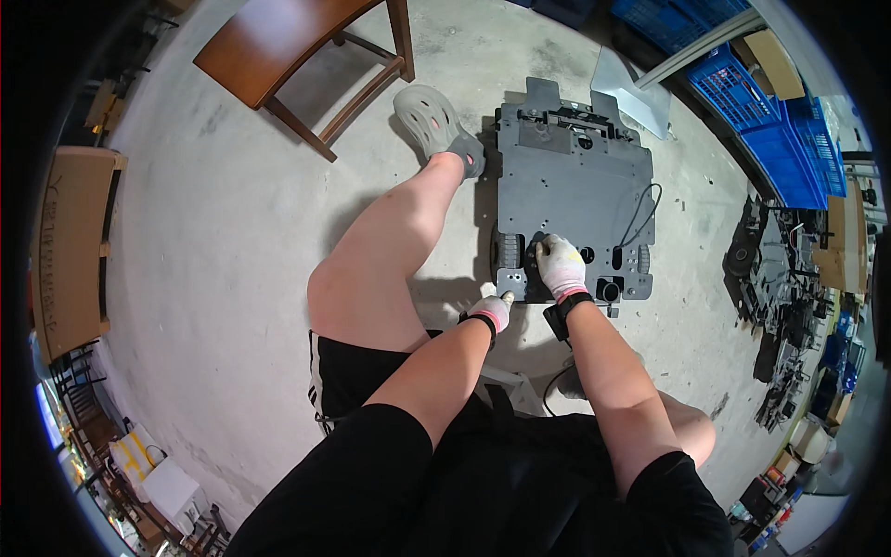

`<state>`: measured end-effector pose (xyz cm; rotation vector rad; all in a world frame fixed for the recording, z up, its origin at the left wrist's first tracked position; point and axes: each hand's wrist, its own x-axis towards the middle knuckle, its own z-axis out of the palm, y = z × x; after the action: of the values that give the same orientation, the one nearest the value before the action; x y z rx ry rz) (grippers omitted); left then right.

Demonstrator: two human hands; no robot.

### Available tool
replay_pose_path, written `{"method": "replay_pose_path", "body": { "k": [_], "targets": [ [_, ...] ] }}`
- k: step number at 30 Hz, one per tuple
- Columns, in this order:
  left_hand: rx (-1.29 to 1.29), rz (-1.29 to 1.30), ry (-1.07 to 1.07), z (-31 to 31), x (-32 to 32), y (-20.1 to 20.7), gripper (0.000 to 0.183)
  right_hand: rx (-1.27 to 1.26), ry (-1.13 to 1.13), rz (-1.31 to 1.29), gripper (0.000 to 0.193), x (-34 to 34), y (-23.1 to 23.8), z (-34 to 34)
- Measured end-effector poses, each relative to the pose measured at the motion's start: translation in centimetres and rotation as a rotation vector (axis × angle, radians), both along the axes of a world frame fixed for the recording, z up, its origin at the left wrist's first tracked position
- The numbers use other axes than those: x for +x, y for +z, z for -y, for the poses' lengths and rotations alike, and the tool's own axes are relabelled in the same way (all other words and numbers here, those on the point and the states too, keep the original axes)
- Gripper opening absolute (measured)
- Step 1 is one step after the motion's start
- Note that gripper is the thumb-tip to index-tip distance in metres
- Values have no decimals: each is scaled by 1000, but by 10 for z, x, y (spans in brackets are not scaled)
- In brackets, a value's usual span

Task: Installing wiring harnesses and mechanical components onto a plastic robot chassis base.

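A flat dark grey metal chassis [575, 190] lies on the floor in front of me, with ribbed black wheels [510, 251] set into its near end. My left hand [493, 311], in a white glove, grips the chassis's near left corner; its thumb shows on top, and the other fingers are mostly hidden. Over the near end, my right hand [561, 266], also gloved, has its fingers curled down at a dark part beside the left wheel. What those fingers hold is hidden under them. A thin black cable [640, 212] loops across the chassis's right side.
A brown wooden chair [288, 42] stands at the far left, near my grey clog [427, 121]. Blue plastic crates [789, 153] are stacked at the far right. Black parts [775, 278] lie piled along the right. A cardboard box [72, 251] stands at the left.
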<state>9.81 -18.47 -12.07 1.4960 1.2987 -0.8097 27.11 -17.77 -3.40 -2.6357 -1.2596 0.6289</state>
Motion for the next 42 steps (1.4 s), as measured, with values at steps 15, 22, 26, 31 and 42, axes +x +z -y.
{"method": "replay_pose_path", "body": {
  "k": [15,22,26,31,42],
  "targets": [
    [25,-3,79,2,1,5,74,-1,228,151,45,-17,-1,22],
    [-9,27,130,0,0,4,78,-110,355,164,38,-23,6,68],
    [-41,11,69,-6,-2,11,76,-112,427,230,25,-18,-10,66],
    [53,48,55,-1,-7,16,70,-259,344,377,16,58,0,68],
    [79,47,-7,0,-4,-6,71,-224,-218,-1015,36,47,31,96]
  ]
}}
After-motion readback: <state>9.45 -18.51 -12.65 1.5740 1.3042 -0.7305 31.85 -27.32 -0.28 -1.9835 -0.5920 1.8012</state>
